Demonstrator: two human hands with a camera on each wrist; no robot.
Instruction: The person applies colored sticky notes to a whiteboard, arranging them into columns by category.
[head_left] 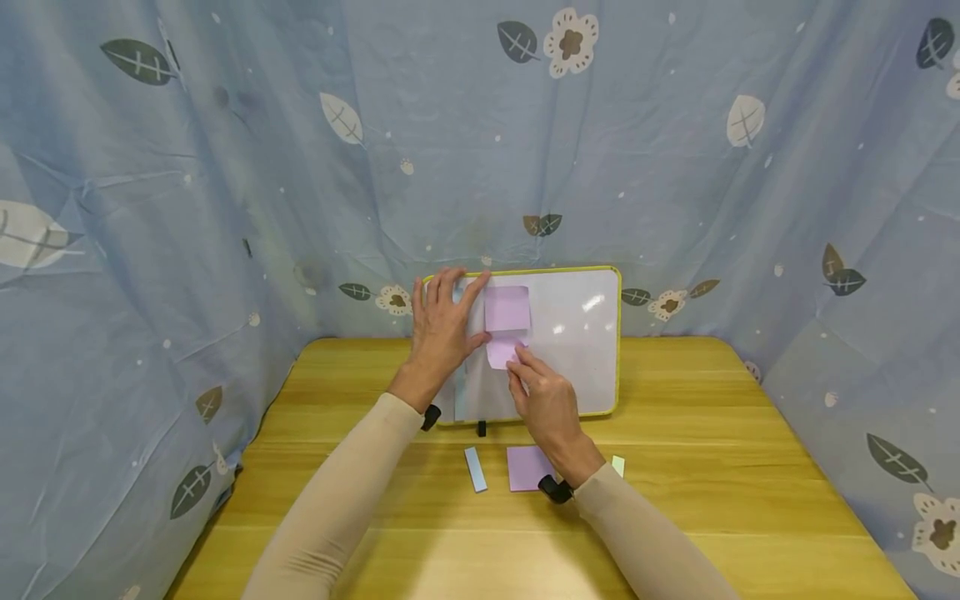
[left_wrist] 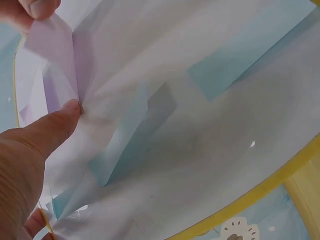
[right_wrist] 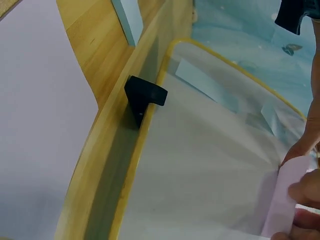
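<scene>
A whiteboard [head_left: 577, 358] with a yellow rim leans upright near the back of the table. High on it is a purple sticky note [head_left: 507, 307], and just beneath hangs a second purple sticky note [head_left: 498, 354]. My right hand [head_left: 551, 408] pinches the lower note near its bottom right corner; the left wrist view shows this note [left_wrist: 57, 42] lifted off the board and bent. With fingers spread toward the board's top edge, my left hand [head_left: 440, 329] touches the lower note's upper left corner with its thumb [left_wrist: 55, 125]. Pale blue paper strips [left_wrist: 122, 137] run down the board's left side.
On the wooden table [head_left: 360, 483] before the board lie a narrow blue sticky pad [head_left: 476, 469], a purple sticky pad [head_left: 527, 468] partly covered by my right wrist, and a pale green piece [head_left: 618, 464]. A black foot [right_wrist: 145, 92] holds the board's lower rim. Patterned curtains surround the table.
</scene>
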